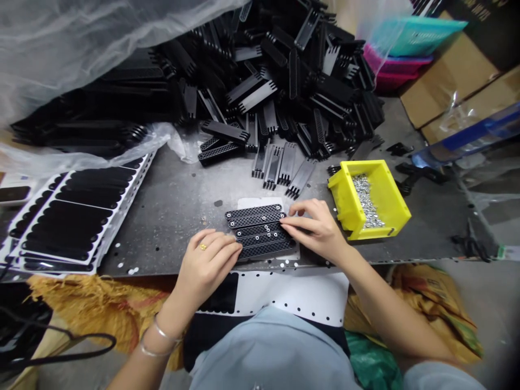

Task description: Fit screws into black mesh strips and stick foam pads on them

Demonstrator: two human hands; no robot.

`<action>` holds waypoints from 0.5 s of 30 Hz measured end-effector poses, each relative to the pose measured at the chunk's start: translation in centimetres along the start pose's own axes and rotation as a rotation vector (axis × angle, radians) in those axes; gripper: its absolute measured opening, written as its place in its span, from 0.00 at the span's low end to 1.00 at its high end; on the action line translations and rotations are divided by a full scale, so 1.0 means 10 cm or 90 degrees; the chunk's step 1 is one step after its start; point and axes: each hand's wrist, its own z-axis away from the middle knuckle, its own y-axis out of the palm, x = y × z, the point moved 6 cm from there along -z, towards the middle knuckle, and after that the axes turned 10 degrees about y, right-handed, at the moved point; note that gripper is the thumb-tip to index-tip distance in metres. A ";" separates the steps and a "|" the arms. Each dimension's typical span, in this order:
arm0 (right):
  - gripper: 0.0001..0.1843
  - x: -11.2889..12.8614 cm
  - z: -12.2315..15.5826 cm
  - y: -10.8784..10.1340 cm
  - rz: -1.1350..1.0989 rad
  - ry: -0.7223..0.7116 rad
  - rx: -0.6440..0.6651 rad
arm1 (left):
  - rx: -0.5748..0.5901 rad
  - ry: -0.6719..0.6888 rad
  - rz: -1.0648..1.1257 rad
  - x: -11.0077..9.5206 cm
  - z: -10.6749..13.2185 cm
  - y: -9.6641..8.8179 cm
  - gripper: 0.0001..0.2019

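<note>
Several black lattice-faced plastic strips (260,233) lie side by side on a white backing sheet (252,203), each with small round metal eyelets. My left hand (207,265), with a gold ring, grips their lower left ends. My right hand (312,227) presses its fingertips on their right ends. Just beyond my right hand stands a yellow plastic bin (345,200) full of small silvery metal fasteners (366,201). Loose black comb-toothed plastic pieces (284,168) lie above the strips, at the foot of a large heap (276,81).
The parts sit on a scuffed grey metal tabletop (174,211). A sheet of black pads in a white punched frame (69,216) lies to the left, under clear plastic film (60,43). Stacked coloured baskets (406,49) and cardboard boxes (450,76) stand at the back right.
</note>
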 end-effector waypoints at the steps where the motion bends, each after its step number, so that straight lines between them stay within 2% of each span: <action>1: 0.07 0.07 0.01 0.02 -0.003 0.006 0.002 | -0.003 -0.010 -0.013 -0.01 0.02 -0.01 0.06; 4: 0.07 0.21 0.05 0.11 -0.001 0.014 0.025 | 0.008 -0.043 -0.017 -0.01 0.02 0.00 0.05; 8: 0.06 0.15 0.13 0.03 0.080 0.009 -0.040 | -0.012 -0.043 0.006 0.02 0.04 0.02 0.06; 11: 0.07 0.10 0.20 -0.08 0.161 -0.050 -0.079 | -0.026 0.001 -0.009 -0.01 0.13 0.02 0.10; 13: 0.09 0.11 0.26 -0.12 0.211 -0.110 -0.070 | -0.029 0.018 -0.032 -0.04 0.17 0.02 0.16; 15: 0.11 0.14 0.30 -0.14 0.257 -0.151 -0.048 | -0.039 0.010 -0.040 -0.06 0.16 0.01 0.18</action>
